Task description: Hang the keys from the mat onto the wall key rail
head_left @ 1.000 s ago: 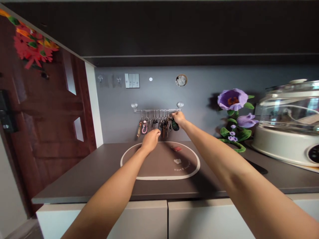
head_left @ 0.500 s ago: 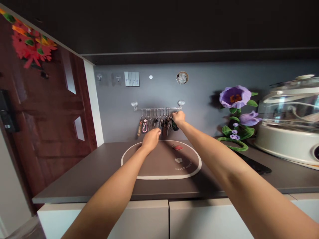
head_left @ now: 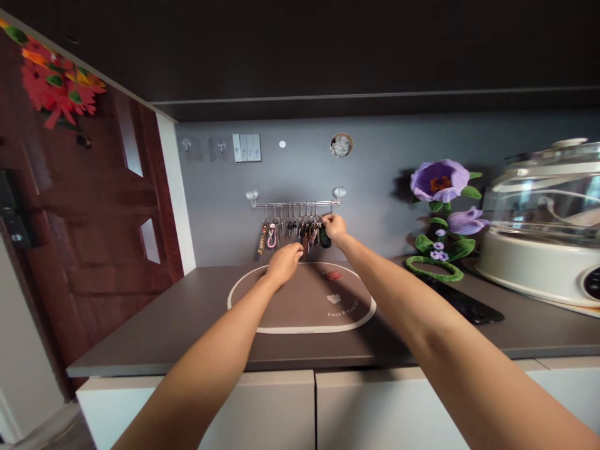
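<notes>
Right hand [head_left: 335,229] slightly lower on the key bunch [head_left: 315,234] than a second ago.

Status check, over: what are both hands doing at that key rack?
Right hand pinching black key fob on rack. Left hand curled below the keys. Nothing blocking.

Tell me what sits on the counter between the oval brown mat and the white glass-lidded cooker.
In the head view, a purple crocheted flower with green leaves and a flat black phone-like slab lie between the oval brown mat and the white glass-lidded cooker.

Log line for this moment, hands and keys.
right hand: pinching dark key fob at rail | left hand: loosely curled below hanging keys, above mat
</notes>
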`<state>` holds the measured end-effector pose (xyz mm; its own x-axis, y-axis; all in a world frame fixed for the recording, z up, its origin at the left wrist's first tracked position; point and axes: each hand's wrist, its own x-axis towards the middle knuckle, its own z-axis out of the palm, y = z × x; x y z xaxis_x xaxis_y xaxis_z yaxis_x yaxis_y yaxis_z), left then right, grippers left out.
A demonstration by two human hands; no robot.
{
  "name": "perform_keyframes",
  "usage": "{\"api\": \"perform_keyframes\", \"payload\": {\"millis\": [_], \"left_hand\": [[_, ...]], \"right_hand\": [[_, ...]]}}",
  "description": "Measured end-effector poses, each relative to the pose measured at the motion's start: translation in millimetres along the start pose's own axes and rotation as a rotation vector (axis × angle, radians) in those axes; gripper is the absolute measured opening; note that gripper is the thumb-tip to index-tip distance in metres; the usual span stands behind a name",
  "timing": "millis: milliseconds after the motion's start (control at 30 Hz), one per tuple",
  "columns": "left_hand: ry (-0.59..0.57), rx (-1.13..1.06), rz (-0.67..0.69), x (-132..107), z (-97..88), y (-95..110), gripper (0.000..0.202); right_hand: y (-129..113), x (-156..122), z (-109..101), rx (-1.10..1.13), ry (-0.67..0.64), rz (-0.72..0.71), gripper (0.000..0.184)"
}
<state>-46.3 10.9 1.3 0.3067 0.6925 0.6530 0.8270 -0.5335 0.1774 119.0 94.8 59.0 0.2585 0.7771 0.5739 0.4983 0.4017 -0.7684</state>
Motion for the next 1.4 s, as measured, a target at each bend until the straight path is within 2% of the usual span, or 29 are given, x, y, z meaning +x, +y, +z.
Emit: {"api": "perform_keyframes", "payload": {"millis": [367,533,667,767,867,1100,1400], "left_hand": [[-0.030,-0.074,0.010,-2,6.5,1,0.020],[-0.065,-0.240,-0.063,-5,11.6,2,0.018],[-0.120,-0.388,-0.112,-6,18.3,0,0.016],[-0.143,-0.462,-0.153,-7,22.5,-1,0.014],[-0.153,-0.490,-0.181,-7,25.2,-2,0.013],[-0.188,-0.491,-0.194,-9,27.8,-3,0.010],[-0.199,-0.519,-0.227,-10,31.5,-6,0.009]], "right_hand": [[0,-33,-25,0.159,-0.010,-0.043,0.013],[15,-51,-33,0.235,-0.244,-0.075,0.013],[32,-70,-40,0.241,-0.404,-0.021,0.019],[45,-78,-44,0.157,-0.523,-0.009,0.023],[56,-79,-45,-0.015,-0.605,-0.065,0.023],[57,-80,-44,-0.257,-0.681,-0.099,0.019],[52,-84,-43,-0.341,-0.686,-0.112,0.015]]}}
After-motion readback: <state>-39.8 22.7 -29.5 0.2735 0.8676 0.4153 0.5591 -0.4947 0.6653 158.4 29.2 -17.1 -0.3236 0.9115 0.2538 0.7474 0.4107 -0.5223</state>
